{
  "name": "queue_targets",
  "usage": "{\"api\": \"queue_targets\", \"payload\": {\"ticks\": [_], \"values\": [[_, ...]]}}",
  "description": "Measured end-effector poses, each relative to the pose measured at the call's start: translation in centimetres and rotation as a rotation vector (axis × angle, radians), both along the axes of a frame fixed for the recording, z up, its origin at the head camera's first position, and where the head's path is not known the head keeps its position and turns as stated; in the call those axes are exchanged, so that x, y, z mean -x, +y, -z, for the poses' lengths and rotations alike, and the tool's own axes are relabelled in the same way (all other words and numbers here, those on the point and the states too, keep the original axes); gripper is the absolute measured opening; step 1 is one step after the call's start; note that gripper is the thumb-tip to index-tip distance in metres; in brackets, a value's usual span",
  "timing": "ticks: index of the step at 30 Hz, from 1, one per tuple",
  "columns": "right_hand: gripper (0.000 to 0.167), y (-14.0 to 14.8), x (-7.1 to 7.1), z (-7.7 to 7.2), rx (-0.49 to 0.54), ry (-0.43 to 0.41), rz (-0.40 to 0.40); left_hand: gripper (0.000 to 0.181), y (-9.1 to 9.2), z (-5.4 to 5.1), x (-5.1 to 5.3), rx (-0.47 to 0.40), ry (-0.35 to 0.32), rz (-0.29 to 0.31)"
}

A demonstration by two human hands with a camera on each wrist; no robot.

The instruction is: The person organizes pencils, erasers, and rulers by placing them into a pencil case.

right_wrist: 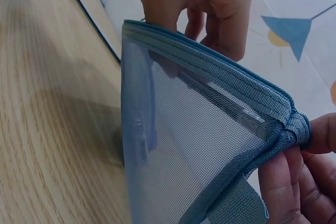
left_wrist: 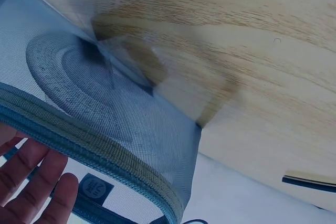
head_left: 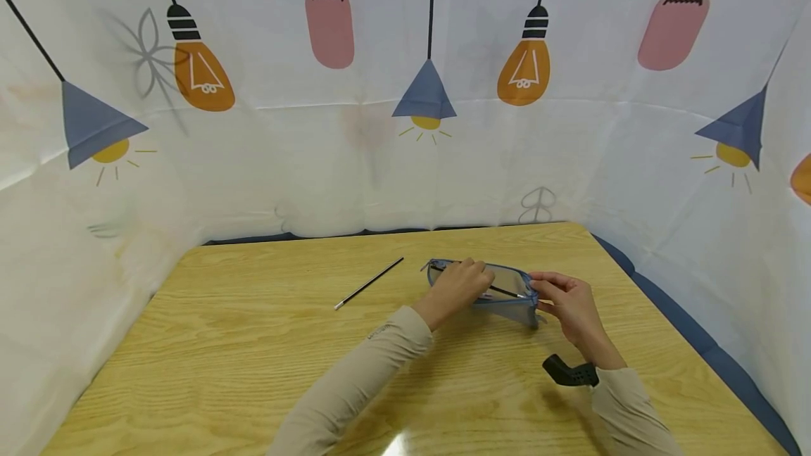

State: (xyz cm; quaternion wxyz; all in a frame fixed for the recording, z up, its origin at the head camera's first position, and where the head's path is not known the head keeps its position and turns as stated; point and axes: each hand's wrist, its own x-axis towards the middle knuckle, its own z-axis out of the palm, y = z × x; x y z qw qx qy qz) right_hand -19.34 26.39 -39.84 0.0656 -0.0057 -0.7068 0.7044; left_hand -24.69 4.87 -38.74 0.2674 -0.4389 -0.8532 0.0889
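A blue mesh zip pouch (head_left: 507, 314) stands on the table with its zipped mouth open upward. My right hand (head_left: 570, 305) pinches its right-hand corner, thumb on one side and fingers on the other, at the zip's end (right_wrist: 296, 129). My left hand (head_left: 461, 283) reaches down into the mouth, its thumb and forefinger around a dark pencil (head_left: 505, 291) with a pale end. Through the mesh in the right wrist view, this pencil (right_wrist: 215, 95) slants toward the held corner. The left fingertips are partly hidden. A second black pencil (head_left: 369, 283) with a white end lies left of the pouch.
The wood-grain table (head_left: 209, 343) spreads around the pouch. Behind it hangs a pale curtain (head_left: 304, 160) printed with lamps and bulbs. A black strap mount (head_left: 570, 371) sits on the right wrist.
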Motion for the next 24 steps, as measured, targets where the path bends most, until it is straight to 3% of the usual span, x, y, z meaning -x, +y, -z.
{"api": "queue_targets", "payload": {"ticks": [24], "values": [[0.021, -0.11, -0.02, 0.14, 0.023, 0.009, -0.014, 0.017, 0.06, -0.1, 0.03, 0.061, -0.064, 0.008]]}}
